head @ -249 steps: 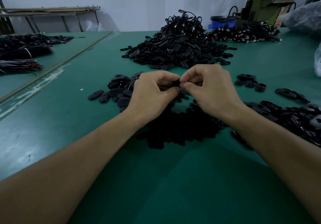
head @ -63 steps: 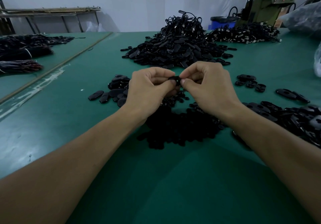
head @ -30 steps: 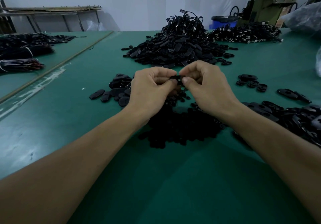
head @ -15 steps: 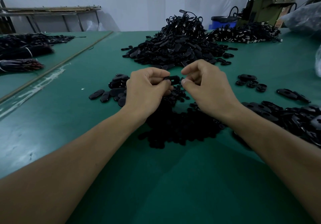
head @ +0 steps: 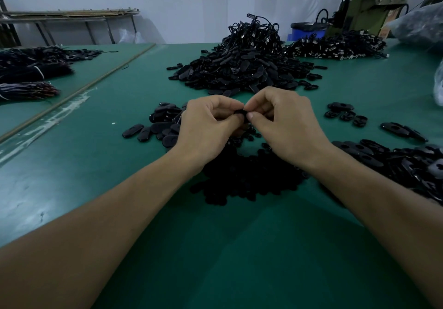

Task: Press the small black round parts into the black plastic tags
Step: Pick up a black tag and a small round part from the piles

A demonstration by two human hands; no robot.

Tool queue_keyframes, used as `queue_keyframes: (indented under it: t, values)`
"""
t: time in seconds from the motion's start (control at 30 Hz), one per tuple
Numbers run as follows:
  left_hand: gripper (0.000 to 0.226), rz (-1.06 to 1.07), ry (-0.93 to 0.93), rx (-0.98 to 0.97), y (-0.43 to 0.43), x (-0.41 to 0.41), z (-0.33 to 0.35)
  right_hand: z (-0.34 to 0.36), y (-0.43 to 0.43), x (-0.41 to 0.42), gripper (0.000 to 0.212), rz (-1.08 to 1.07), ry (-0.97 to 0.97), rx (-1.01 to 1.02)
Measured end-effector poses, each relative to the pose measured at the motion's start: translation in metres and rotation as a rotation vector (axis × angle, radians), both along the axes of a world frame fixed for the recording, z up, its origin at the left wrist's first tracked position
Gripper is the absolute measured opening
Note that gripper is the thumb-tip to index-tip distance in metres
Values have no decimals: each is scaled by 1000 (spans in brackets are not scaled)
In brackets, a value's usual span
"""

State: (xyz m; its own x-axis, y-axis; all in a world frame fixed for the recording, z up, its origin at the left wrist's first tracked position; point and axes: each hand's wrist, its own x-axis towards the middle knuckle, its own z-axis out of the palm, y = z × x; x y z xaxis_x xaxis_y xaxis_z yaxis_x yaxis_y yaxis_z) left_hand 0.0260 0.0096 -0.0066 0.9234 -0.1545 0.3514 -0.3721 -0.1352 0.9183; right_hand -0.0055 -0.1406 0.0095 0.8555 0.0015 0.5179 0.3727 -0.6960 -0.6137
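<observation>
I am stretching both bare forearms out over the green table point(head: 239, 248), angling them inward so that my hands are meeting above its middle. My left hand point(head: 206, 129) is showing me its back, with the wrist bending slightly and the fingers curling over tightly. Between the thumb and the bent forefinger it is pinching a black plastic tag point(head: 240, 112), of which only a small dark end is peeking out. My right hand point(head: 287, 126) is mirroring it from the other side, knuckles arching upward and the fingers folding in close. Its thumb point(head: 250, 116) and forefinger are closing narrowly on that same exposed end of the tag, so the fingertips of both hands are touching or nearly touching. I cannot tell whether a round part is sitting under them, because my fingers are covering the spot.

The tag is hanging in the air between my hands, above the table and not resting on it. Directly beneath my wrists the small black round parts point(head: 244, 179) are lying in a dark low pile. Loose oval tags point(head: 160, 124) are lying just left of my left hand, and more tags point(head: 407, 165) are spreading along my right forearm. A tall heap of corded tags point(head: 244, 66) is sitting farther back, well apart from my hands.
</observation>
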Motion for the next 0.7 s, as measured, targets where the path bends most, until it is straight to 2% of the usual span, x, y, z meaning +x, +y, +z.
queue_keyframes:
  t: [0.7]
  values:
    - [19,-20,13,41,0,-2,2,1,-4,2,21,-29,87,56]
